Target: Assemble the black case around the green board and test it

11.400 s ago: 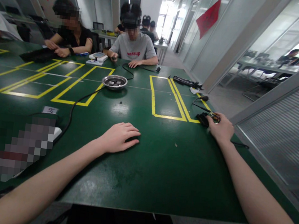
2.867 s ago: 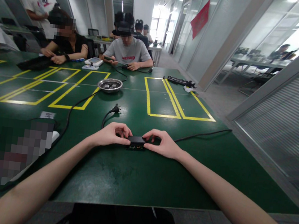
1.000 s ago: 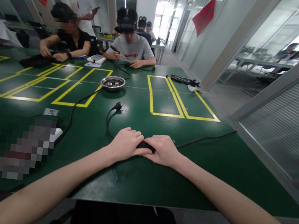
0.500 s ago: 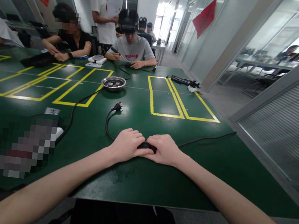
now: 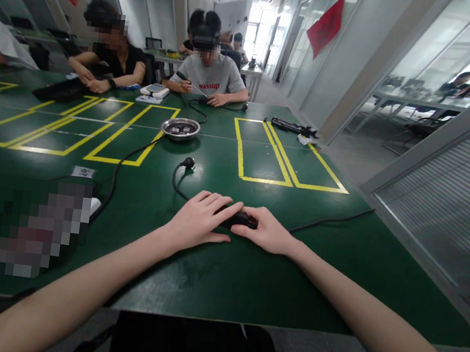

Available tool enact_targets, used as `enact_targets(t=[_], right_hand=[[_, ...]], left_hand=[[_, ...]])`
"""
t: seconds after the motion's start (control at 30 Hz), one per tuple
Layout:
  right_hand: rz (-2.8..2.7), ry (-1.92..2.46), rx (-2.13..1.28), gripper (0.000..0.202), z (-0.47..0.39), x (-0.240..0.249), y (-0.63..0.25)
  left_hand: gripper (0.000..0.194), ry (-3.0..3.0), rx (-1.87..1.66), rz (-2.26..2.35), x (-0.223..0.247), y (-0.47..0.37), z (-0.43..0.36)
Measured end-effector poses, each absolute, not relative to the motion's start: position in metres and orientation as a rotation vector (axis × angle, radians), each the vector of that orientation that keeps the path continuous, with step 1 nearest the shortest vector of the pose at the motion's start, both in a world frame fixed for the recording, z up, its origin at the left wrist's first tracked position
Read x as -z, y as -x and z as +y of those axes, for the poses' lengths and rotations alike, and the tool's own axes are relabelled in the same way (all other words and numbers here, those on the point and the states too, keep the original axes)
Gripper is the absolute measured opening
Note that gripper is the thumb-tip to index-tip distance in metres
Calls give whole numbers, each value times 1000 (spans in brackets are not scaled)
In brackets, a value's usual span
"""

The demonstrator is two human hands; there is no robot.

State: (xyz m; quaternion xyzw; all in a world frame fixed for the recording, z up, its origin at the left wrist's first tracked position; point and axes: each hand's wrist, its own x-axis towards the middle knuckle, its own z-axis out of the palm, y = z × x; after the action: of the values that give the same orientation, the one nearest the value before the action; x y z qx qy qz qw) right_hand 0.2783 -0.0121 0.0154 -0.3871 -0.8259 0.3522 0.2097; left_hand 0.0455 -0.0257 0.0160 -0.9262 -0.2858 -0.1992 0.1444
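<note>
**Small black box covered by both hands on the green table**

Head view: a small black box (image 5: 241, 219) is seen lying on the green table (image 5: 214, 276), just in front of the person and near the middle of the near edge. It is largely covered by the left hand (image 5: 199, 221), whose fingers are laid flat and spread across its top and not curled around it. The right hand (image 5: 266, 232) is pressed against the box's right end, its fingers resting on it; whether a true grasp is made cannot be told. A black cable (image 5: 178, 183) is led from the box to a plug (image 5: 188, 163), with a steel bowl (image 5: 179, 128) beyond. Another cable (image 5: 332, 219) is run off to the right.
</note>
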Motion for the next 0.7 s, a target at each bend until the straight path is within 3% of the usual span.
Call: enact_targets(t=[0.1,0.27,0.5,0.6,0.7], right_hand=[[-2216,966,-1304,44,-12,-21,-281],[-2247,991,-1487,51,-13,-23,-282],[-2437,974,-354,32,-14,-16,-281],[-2506,700,-122,30,-14,-13,-282],[-2535,609,21,25,-14,-10,-282]], left_hand=[[39,2582,539,-846,-15,-54,-31],[42,2595,486,-927,-12,-62,-35],[34,2755,360,-1143,-9,-60,-32],[28,2794,353,-1163,-7,-56,-28],[36,2799,410,-1114,-6,-51,-24]])
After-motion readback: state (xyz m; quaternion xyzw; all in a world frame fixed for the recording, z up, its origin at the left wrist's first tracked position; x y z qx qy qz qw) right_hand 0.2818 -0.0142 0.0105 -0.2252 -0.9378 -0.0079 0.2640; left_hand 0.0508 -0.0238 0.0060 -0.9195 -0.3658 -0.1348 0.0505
